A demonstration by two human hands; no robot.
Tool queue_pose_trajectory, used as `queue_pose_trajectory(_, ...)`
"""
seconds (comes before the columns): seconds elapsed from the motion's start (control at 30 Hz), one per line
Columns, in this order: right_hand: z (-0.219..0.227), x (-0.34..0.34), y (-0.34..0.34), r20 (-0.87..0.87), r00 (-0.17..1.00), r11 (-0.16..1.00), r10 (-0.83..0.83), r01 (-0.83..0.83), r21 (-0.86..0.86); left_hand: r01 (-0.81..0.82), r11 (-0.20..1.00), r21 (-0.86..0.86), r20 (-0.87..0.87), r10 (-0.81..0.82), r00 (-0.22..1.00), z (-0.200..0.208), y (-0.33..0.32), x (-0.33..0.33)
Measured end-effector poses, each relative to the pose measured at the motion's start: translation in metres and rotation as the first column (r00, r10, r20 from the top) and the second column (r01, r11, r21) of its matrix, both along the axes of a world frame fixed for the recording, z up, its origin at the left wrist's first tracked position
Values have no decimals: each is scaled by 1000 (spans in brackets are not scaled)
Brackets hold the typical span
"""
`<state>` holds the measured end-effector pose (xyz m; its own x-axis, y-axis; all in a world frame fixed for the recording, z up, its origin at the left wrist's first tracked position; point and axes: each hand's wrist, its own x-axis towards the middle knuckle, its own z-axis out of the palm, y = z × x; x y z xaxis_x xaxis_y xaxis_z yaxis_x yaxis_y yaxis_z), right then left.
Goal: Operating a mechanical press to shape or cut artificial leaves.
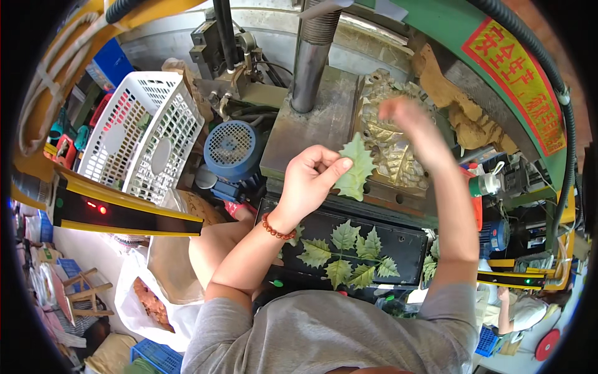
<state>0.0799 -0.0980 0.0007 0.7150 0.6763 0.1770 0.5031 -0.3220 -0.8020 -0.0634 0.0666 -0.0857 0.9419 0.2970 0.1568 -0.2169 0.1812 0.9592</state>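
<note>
My left hand (pixel 313 179), with a beaded bracelet on its wrist, pinches a pale green spiky-edged artificial leaf (pixel 355 169) between thumb and fingers. The leaf stands upright in front of the press bed, just left of a brass-coloured leaf mould (pixel 398 161). Over the far part of this mould is my right hand (pixel 408 118), smeared by motion, so its fingers cannot be made out. Nearer to me, a spray of several similar green leaves (pixel 344 235) lies on a black panel (pixel 405 246) below the mould.
A thick steel column (pixel 308 81) rises behind the press plate (pixel 283 143). To the left are a blue motor (pixel 232 149), a white perforated basket (pixel 163 140) and a yellow-black light-curtain bar (pixel 131 215). A green machine frame (pixel 542 156) curves round on the right. Brown sheet material (pixel 467 106) hangs behind the mould.
</note>
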Motion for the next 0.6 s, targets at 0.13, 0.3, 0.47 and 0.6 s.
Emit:
queue_pose_trajectory(0.13, -20, -30, -6, -85, 995, 998, -45, 48, 34, 26, 999, -34, 45, -25, 999, 0, -8, 3)
queue_pose_trajectory(0.3, 31, 62, -2, 54, 998, 839, 46, -9, -544, 20, 990, -142, 73, -9, 997, -1, -19, 12)
queue_pose_trajectory(0.47, 7, -37, 27, 69, 968, 920, 243, -207, -332, -76, 978, -194, 47, 87, 995, -12, -9, 6)
queue_pose_trajectory(0.6, 20, 23, 23, 234, 969, 890, 73, 42, -455, -46, 982, -183, 58, 58, 997, -12, -7, -1)
